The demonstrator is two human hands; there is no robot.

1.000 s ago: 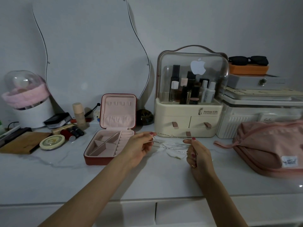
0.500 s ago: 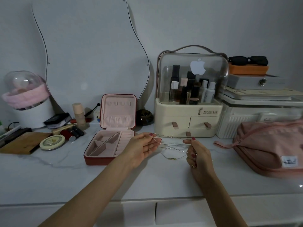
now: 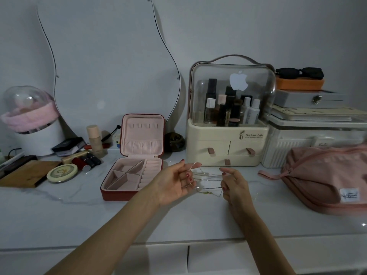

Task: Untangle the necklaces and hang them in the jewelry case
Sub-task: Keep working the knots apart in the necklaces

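I see my left hand and right hand raised just above the bench, each pinching the tangled necklaces strung between them. Just left of them the jewelry case lies open, its lid upright. Farther back stands the cosmetics organizer.

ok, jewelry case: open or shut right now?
Open. The jewelry case has its lid standing upright at the back, and the pink base compartments show with nothing seen in them. No chain hangs from the lid hooks.
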